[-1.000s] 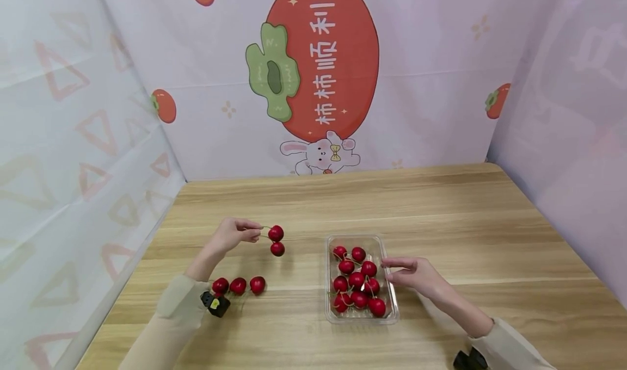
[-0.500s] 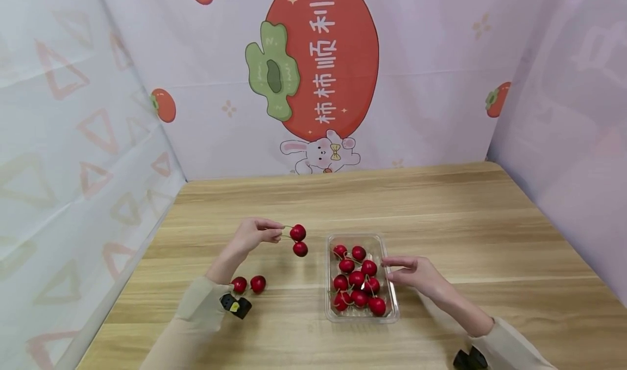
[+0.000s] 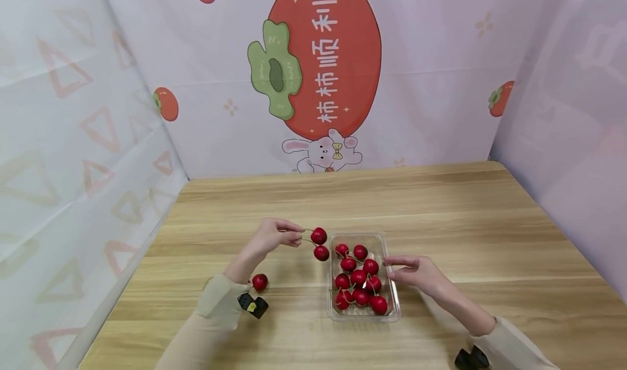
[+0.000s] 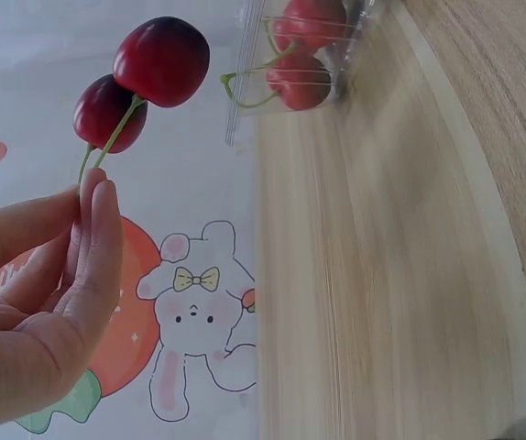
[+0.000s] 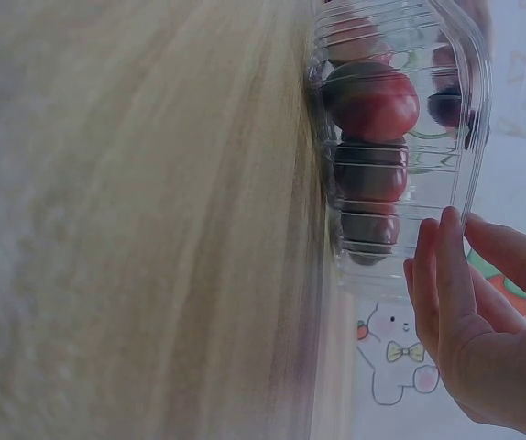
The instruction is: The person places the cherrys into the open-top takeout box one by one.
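My left hand (image 3: 278, 235) pinches the stems of a pair of red cherries (image 3: 319, 243) and holds them in the air just left of a clear plastic tray (image 3: 388, 311). In the left wrist view the cherry pair (image 4: 144, 82) hangs above my fingertips (image 4: 98, 197). The tray holds several red cherries (image 3: 357, 278). My right hand (image 3: 413, 272) rests against the tray's right side with straight fingers (image 5: 437, 275) touching its wall (image 5: 446, 137). One loose cherry (image 3: 259, 282) lies on the wooden table (image 3: 441, 217) by my left forearm.
Printed fabric walls (image 3: 73, 119) close in the table on the left, back and right. A small black device (image 3: 252, 306) sits at my left wrist, and another black device (image 3: 469, 358) shows at my right wrist.
My left hand has carried the cherry pair rightward, from the left part of the table to the tray's left edge. My forearm now hides some loose cherries. The right hand has not moved.
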Tool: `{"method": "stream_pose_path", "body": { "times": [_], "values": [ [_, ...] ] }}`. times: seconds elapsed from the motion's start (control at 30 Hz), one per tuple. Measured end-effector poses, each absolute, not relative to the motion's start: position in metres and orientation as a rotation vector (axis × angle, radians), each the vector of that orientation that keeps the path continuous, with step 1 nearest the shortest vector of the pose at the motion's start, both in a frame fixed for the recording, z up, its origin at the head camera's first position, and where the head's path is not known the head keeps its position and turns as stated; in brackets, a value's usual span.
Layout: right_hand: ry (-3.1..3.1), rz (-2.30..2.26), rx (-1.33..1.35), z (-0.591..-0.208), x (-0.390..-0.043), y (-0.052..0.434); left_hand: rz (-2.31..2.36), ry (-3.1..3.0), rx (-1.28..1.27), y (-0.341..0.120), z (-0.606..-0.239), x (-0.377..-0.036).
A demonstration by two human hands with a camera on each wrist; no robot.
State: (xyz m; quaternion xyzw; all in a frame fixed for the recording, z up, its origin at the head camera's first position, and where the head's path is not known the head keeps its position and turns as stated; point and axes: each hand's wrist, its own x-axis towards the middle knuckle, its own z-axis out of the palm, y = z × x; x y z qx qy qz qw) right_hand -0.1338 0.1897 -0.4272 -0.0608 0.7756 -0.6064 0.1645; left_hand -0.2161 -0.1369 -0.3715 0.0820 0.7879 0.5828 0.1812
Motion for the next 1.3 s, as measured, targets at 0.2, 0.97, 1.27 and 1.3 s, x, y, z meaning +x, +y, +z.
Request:
{"method": "stream_pose_path", "body": {
  "times": [0.2,0.97,1.27,1.3],
  "values": [
    [2.205,-1.732,-0.179,-0.427,-0.134,0.19,1.632,2.19,0.248,-0.126,-0.374,-0.216],
    [2.218,-1.728,-0.176,-0.427,-0.135,0.19,1.586,2.138,0.353,-0.095,-0.387,-0.21],
    [2.225,-1.719,-0.168,-0.427,-0.135,0.189,1.57,2.119,0.373,-0.088,-0.392,-0.206],
    [2.224,-1.721,-0.167,-0.427,-0.135,0.189,1.567,2.118,0.381,-0.087,-0.392,-0.205]
  ]
}}
